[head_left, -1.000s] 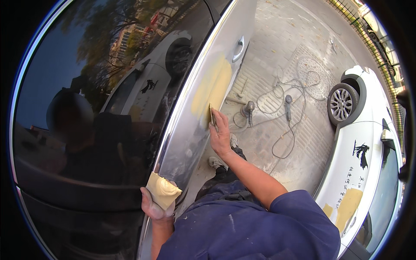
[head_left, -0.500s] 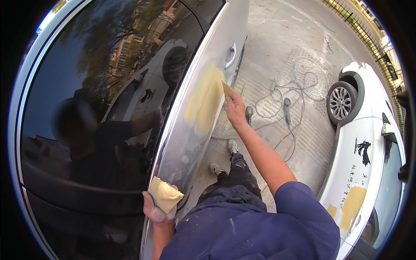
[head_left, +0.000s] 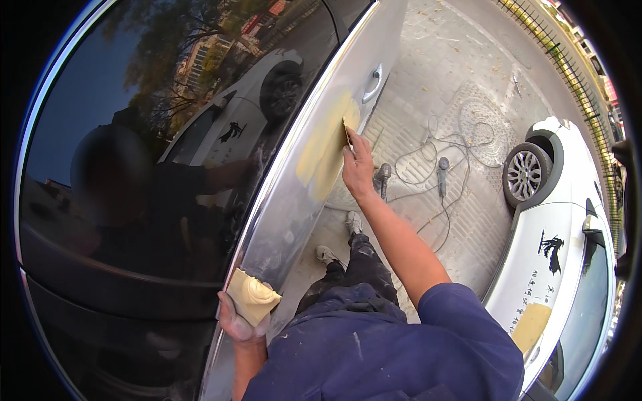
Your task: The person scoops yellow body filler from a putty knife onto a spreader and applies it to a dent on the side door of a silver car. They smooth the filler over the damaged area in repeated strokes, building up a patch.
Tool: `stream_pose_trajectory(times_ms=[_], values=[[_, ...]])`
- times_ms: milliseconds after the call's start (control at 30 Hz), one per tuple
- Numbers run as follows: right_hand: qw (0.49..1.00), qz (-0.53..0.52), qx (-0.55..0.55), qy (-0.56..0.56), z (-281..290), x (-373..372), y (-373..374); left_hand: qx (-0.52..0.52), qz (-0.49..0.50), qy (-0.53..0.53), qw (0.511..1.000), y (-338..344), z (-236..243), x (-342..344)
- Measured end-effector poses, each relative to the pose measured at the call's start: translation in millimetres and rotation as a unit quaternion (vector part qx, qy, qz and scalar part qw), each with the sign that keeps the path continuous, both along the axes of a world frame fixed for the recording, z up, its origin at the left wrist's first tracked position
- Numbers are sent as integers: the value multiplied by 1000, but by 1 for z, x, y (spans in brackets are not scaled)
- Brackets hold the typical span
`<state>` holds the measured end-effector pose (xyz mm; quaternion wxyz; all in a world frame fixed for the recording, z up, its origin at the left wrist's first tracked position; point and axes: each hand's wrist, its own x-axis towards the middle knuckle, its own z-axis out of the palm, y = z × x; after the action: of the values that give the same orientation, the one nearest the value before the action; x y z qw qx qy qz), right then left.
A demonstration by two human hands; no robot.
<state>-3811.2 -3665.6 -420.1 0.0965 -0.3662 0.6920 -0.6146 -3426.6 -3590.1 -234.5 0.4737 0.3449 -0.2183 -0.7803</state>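
My right hand [head_left: 359, 164] grips a thin putty knife [head_left: 347, 133], its blade edge at the yellowish filler patch [head_left: 322, 155] on the car door [head_left: 284, 224]. The filler is smeared in a long band below the door handle [head_left: 372, 83]. At the lower left, my left hand [head_left: 239, 325] holds a square putty board [head_left: 249, 306] from beneath, close to the window edge. A creamy mound of body filler [head_left: 257, 292] lies on the board. The fingers under the board are partly hidden.
On the paved ground to the right lie a corded power tool [head_left: 443, 175], a second grey tool [head_left: 382, 179] and looping cables [head_left: 466, 144]. A white car [head_left: 535, 257] with a tan patch stands at the right. The dark car window [head_left: 154, 220] fills the left side.
The putty knife has turned so that its blade shows nearly edge-on against the filler patch. My left hand still holds the board. The whole view has shifted slightly.
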Motion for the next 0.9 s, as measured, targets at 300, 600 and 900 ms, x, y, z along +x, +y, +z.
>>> stream_pose_trajectory(times_ms=[300,600,900], values=[[998,56,19,0,28,148,81,-13,-32,14,999,-3,-1,-1],[948,225,-23,-223,135,119,146,-6,-97,78,992,9,1,-31],[897,355,-147,-219,288,124,194,-58,-95,123,986,30,21,-65]])
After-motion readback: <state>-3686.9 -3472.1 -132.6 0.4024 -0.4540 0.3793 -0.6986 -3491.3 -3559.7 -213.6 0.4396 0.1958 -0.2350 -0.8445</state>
